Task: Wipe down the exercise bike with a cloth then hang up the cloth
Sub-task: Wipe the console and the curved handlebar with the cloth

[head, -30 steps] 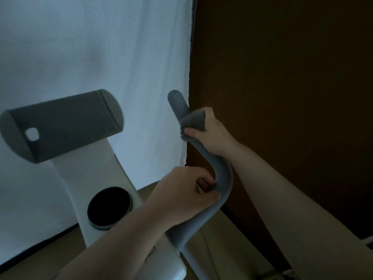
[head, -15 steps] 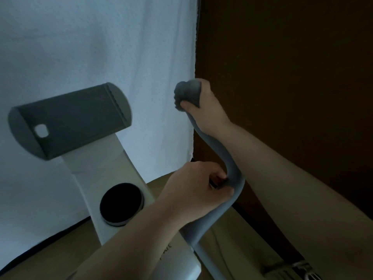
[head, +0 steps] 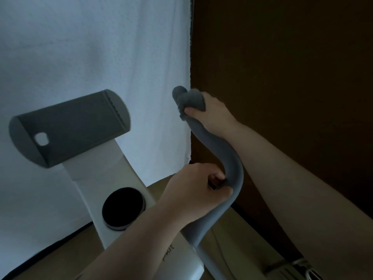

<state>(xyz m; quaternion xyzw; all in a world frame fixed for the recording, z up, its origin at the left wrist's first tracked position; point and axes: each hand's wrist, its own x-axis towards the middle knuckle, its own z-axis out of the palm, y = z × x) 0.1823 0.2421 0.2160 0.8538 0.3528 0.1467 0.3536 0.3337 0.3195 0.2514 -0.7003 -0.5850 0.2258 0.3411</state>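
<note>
A white exercise bike (head: pixel 113 178) with a grey curved handlebar (head: pixel 232 158) fills the lower middle of the head view. My right hand (head: pixel 212 114) grips a bunched grey cloth (head: pixel 193 102) against the upper part of the handlebar, just below its rounded tip. My left hand (head: pixel 195 190) is curled round the handlebar's lower bend. A grey tablet holder (head: pixel 70 128) sits on top of the bike's white column, and a round black knob (head: pixel 123 207) is set lower on the column.
A white curtain (head: pixel 90 47) hangs behind the bike on the left. A dark brown wall (head: pixel 282 67) stands close on the right, right behind the handlebar. Tan floor (head: pixel 232 239) shows below, with a metal object (head: pixel 302 269) at the bottom right.
My right hand slid the cloth up the handlebar to its tip, then came slightly down so the tip shows again. My left hand kept its grip on the lower bend.
</note>
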